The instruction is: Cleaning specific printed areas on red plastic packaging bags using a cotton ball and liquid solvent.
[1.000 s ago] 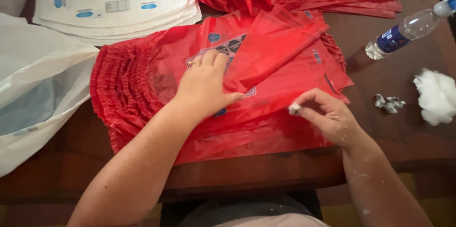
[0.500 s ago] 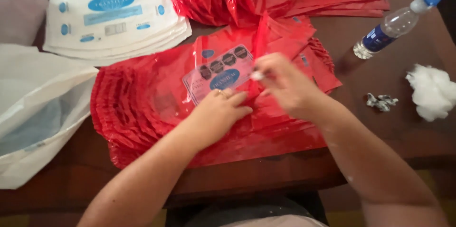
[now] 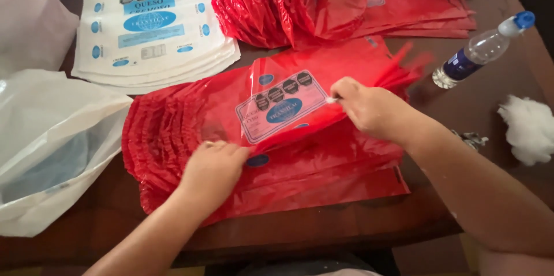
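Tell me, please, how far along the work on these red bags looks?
Done, apparently: a folded red heap at the far edge. In hand: the right hand lifts the top red bag while the left hand presses the red stack. Left: that thick stack.

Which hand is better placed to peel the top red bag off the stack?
Right hand: it already pinches the lifted top red bag at its edge. Left hand lies flat, pinning the red stack.

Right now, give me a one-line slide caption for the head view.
Left hand pins a red bag stack while right hand lifts the top bag.
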